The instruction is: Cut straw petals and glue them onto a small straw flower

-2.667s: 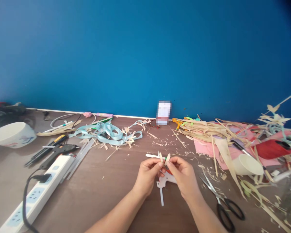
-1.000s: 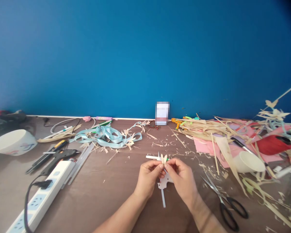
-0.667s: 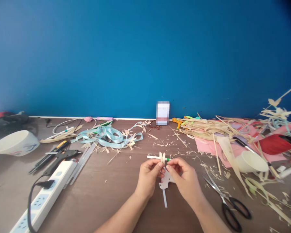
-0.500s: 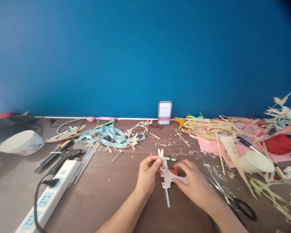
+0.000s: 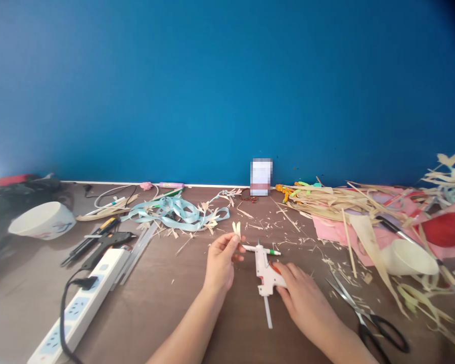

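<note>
Between the thumb and fingers of my left hand (image 5: 222,260) is a small pale husk piece (image 5: 236,228), its two petal-like tips sticking up. My right hand (image 5: 303,293) is closed round the handle of a white hot glue gun (image 5: 264,273) with an orange trigger. The gun's nozzle points away from me, and a clear glue stick (image 5: 268,312) sticks out of its back end. Just past the nozzle lies a white pen with a green band (image 5: 273,252). The husk piece and the nozzle are apart.
Scissors (image 5: 358,308) lie right of my right hand, near a white cup (image 5: 409,258) and a heap of husk strips (image 5: 333,199). Blue ribbon (image 5: 182,212) lies at the back. A power strip (image 5: 87,298), a black glue gun (image 5: 106,245) and a white bowl (image 5: 41,221) are at left.
My left hand has drawn left, away from the glue gun's nozzle, with the husk piece. My right hand has come lower and closed more fully round the gun's handle.
</note>
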Action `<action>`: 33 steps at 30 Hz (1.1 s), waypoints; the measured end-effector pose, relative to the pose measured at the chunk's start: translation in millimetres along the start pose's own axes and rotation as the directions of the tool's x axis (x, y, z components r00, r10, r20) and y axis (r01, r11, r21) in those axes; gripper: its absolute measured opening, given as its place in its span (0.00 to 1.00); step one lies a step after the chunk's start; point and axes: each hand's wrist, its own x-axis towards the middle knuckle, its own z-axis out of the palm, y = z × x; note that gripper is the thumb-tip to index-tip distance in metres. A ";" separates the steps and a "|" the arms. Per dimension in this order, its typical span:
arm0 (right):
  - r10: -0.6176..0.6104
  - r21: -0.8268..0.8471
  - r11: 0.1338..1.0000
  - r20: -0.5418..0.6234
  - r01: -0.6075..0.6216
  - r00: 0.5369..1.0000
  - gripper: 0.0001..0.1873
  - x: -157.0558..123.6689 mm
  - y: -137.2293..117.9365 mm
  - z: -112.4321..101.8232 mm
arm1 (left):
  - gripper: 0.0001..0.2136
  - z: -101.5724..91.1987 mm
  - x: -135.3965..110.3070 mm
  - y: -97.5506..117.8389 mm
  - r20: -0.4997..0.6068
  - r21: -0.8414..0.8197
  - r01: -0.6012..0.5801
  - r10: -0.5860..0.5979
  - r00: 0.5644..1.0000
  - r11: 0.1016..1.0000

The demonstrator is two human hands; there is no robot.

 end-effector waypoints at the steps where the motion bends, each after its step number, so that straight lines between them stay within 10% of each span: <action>1: 0.015 0.095 0.995 0.007 -0.016 1.000 0.18 -2.2 1.2 -4.3 | 0.09 0.0 0.6 -0.4 0.002 -0.005 0.013 -0.013 1.000 1.000; 10: 0.313 0.754 0.620 0.015 -0.216 0.950 0.18 -10.6 4.5 -24.7 | 0.09 1.4 -2.8 -3.5 0.084 -0.016 0.104 -0.102 0.991 0.994; 33: 0.066 0.907 -0.248 0.366 -0.340 0.928 0.14 11.2 22.3 -10.5 | 0.09 -7.5 12.3 -21.7 -0.001 0.192 0.102 -0.103 0.995 0.976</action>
